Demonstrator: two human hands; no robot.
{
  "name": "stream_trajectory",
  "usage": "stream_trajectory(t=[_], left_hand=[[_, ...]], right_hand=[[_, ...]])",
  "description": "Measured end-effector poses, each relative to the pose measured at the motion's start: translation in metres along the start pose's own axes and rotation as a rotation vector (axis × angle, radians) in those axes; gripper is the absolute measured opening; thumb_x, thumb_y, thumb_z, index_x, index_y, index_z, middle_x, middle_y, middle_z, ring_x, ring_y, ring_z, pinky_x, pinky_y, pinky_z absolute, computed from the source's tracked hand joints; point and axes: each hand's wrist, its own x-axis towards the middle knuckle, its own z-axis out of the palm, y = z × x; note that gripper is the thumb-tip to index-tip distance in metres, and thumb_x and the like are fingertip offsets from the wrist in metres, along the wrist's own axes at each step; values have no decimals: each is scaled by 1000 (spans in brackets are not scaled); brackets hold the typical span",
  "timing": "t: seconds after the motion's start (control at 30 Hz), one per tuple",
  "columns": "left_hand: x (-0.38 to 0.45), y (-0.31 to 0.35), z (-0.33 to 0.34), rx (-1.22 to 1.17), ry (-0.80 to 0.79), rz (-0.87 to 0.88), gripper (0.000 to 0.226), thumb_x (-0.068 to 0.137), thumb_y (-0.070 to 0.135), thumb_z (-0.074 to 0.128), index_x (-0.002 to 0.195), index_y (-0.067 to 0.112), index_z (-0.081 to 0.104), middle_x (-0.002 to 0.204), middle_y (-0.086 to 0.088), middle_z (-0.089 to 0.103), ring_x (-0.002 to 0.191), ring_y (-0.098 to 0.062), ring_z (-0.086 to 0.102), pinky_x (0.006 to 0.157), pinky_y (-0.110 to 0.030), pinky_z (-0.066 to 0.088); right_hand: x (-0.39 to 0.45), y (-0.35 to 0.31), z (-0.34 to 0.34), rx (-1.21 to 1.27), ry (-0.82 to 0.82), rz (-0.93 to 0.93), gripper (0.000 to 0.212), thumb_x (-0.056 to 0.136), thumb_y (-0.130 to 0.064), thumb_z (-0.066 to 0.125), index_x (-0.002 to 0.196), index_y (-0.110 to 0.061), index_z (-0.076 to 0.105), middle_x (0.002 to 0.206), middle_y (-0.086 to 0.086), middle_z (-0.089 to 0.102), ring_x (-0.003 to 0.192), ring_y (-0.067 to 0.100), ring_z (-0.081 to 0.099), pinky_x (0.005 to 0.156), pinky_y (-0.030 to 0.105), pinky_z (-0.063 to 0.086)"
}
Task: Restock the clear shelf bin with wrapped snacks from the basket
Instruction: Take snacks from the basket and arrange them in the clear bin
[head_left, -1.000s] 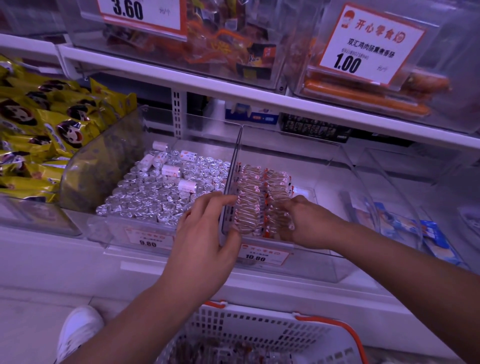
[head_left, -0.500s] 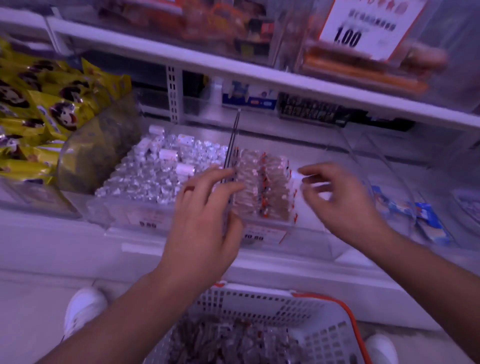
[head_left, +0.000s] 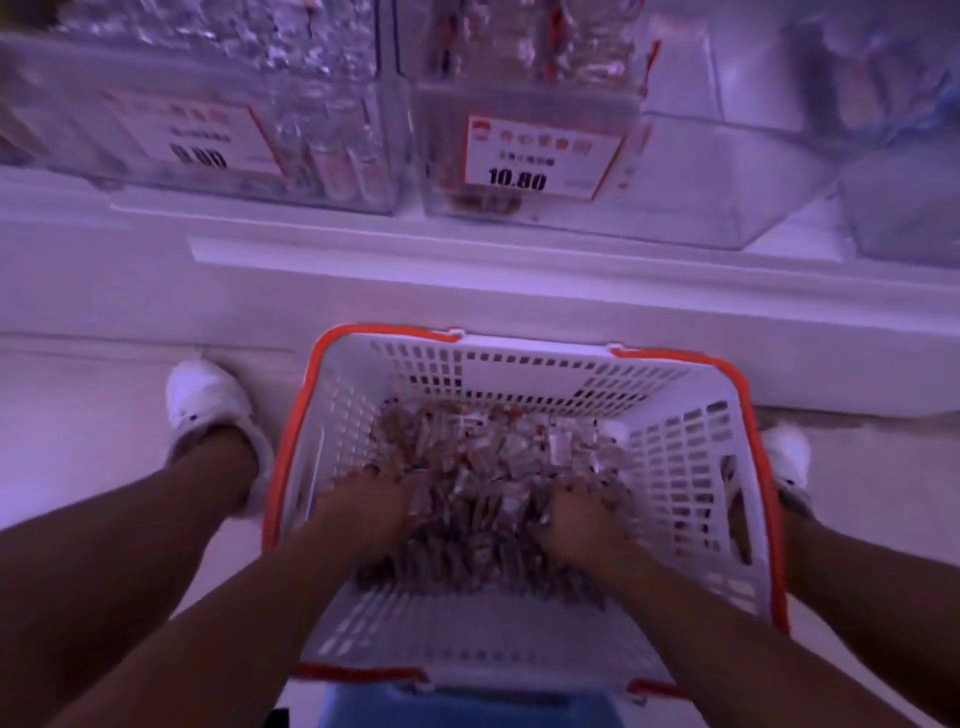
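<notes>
Two forearms reach down from the near edge of the view into a white slatted basket (head_left: 691, 499) with an orange rim, which sits on the floor over something blue at the very bottom of the picture. Both hands are down on the heap of wrapped snacks (head_left: 483, 483) that covers the basket's floor. The left hand (head_left: 363, 512) lies on the left part of the heap, the right hand (head_left: 576, 514) on the right part, the two well apart with snacks between them. Their fingertips sink among the wrappers; motion blur hides whether the fingers are closing on any snack, so the grip of either hand cannot be told. A white shoe (head_left: 208, 405) stands on the floor just left of the basket, and a second white shoe (head_left: 789, 457) shows at its right side. Beyond the basket runs the white shelf base (head_left: 467, 291). On it stands the clear shelf bin (head_left: 524, 104), with a price tag (head_left: 540, 158) reading 10.80 on its front and orange-trimmed wrapped snacks visible inside. To its left sits a neighbouring bin (head_left: 208, 93) holding silvery wrapped pieces, its own tag blurred
</notes>
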Motion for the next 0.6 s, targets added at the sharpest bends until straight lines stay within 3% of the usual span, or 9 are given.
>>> stream_trajectory(t=[0.1,0.17,0.23,0.33,0.5,0.6], left_hand=[[18,17,13,-62,81,49,61,85,43,52,143,27,42,143,-13,44,116,-36,54,95,-43,48],[31,38,17,-107,101,43,61,86,40,51,145,31,38,151,-11,35,118,-37,51,100,-43,44],[42,54,30,-112,78,58,63,88,31,51,147,35,32,159,-10,21,123,-38,48,102,-43,41],[48,52,46,12,51,104,67,91,22,50,151,31,24,163,-9,13,131,-37,37,108,-45,33],[56,31,41,127,161,153,46,86,33,51,132,25,51,145,-9,46,118,-33,49,99,-44,37],[57,25,31,89,179,221,52,73,45,66,122,28,62,144,-2,52,125,-27,52,98,-41,44]], right_hand=[[12,-28,42,-27,73,8,77,84,-63,41,139,-9,42,137,24,42,131,41,36,110,48,33],[21,-51,54,123,21,48,95,84,-70,43,150,-5,24,151,26,27,140,43,22,117,47,22],[31,-69,56,313,33,177,98,83,-65,52,155,-11,14,155,26,19,144,44,15,120,46,19],[35,-81,57,455,163,266,83,83,-49,60,149,-15,25,143,20,30,135,42,32,111,42,36],[30,-84,69,326,199,-63,64,85,-37,57,144,-22,38,141,13,35,120,37,45,103,41,42],[29,-74,64,494,146,-136,58,85,-32,60,139,-22,43,134,10,43,108,35,58,91,40,49]])
